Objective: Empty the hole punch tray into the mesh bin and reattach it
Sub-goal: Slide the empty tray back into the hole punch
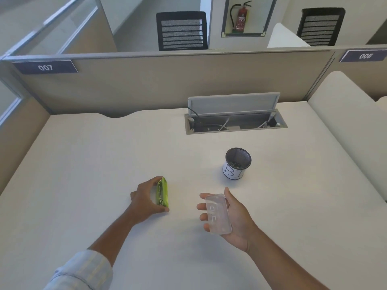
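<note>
Your right hand point(228, 216) carries the clear tray point(218, 214) flat across the palm and fingers, open side toward you. The grip here is loose: the thumb lies along the far edge and the fingers point(204, 208) only support the tray from beneath. Nothing clamps it. If you tilt the wrist quickly, the tray can slide off the fingertips onto the bench point(104, 153).

The mesh bin point(237, 163) stands beyond the right grip, apart from it, with dark bits visible at its bottom. Whether any paper bits remain in the tray cannot be told. If some do, moving the tray toward the punch can scatter them on the bench. Judge the tray empty before you proceed.

Your left hand point(146, 200) closes around the green hole punch point(162, 192), which stands on its edge on the bench, its metal underside turned toward the palm. The thumb presses the near end and the fingers wrap over the far end. This grip is narrow and firm, but the punch balances on a thin side; release pressure and it can topple.

The tray sits well to the right of the left grip, not touching the punch. Reattachment probably requires the tray's inner catches to meet the metal base squarely. A skewed approach can jam one end, and forcing it can crack the thin plastic.

Both forearms reach forward low over the bench; the left sleeve point(83, 271) is pushed back.
</note>
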